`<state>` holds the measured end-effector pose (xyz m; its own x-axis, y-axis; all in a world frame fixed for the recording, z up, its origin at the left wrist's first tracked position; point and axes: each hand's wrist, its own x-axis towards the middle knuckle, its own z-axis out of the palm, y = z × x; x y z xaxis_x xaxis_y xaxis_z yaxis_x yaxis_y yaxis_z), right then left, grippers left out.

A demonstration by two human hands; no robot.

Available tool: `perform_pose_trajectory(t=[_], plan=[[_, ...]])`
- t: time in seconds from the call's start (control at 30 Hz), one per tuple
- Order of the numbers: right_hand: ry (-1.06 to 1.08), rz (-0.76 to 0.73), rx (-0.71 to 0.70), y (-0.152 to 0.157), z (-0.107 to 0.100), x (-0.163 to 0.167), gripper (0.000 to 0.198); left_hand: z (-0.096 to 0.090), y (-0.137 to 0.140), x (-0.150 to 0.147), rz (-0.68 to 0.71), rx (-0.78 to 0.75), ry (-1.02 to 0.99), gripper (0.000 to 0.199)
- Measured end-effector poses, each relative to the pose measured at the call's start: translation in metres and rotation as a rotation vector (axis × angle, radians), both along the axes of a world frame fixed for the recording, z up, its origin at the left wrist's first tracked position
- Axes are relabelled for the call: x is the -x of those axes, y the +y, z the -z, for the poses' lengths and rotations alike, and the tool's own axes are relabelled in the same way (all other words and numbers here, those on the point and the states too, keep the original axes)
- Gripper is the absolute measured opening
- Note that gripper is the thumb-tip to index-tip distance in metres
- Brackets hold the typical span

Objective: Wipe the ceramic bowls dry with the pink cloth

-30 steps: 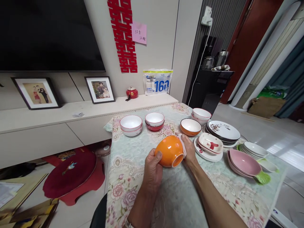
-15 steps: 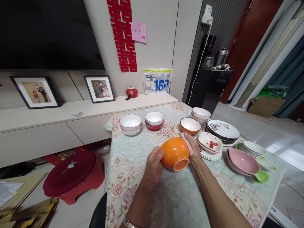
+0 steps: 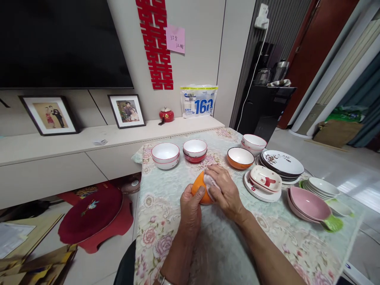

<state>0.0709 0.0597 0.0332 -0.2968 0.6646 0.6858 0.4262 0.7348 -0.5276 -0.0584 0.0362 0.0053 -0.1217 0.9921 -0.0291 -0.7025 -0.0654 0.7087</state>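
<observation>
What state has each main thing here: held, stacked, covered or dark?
Glossy round orange bowl: held in left grip
Wrinkled white cloth: against that bowl, under right grip
Black-rimmed round orange bowl: upright
Red-rimmed round white bowls, leftmost: stacked, upright
Pink teardrop-shaped bowls: stacked
Round white dark-edged plates: stacked
Round red jar: lid on
Large black flat television: screen dark

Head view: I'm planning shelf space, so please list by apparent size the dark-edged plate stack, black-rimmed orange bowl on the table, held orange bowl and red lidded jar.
1. Dark-edged plate stack
2. Black-rimmed orange bowl
3. Red lidded jar
Unsure: held orange bowl; right hand and cloth hide part.
</observation>
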Motion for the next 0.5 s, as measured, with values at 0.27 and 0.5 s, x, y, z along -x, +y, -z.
perform_pose_trajectory(t=[0.27, 0.5], plan=[[0.481, 0.111, 0.382, 0.022, 0.019, -0.013, 0.043, 0.003, -0.001, 0.0, 0.074, 0.003, -0.063, 0.039], [1.079, -0.163, 0.833, 0.029, 0.033, -0.003, 0.034, 0.004, 0.004, 0.004, 0.01, 0.137, -0.387, 0.029]])
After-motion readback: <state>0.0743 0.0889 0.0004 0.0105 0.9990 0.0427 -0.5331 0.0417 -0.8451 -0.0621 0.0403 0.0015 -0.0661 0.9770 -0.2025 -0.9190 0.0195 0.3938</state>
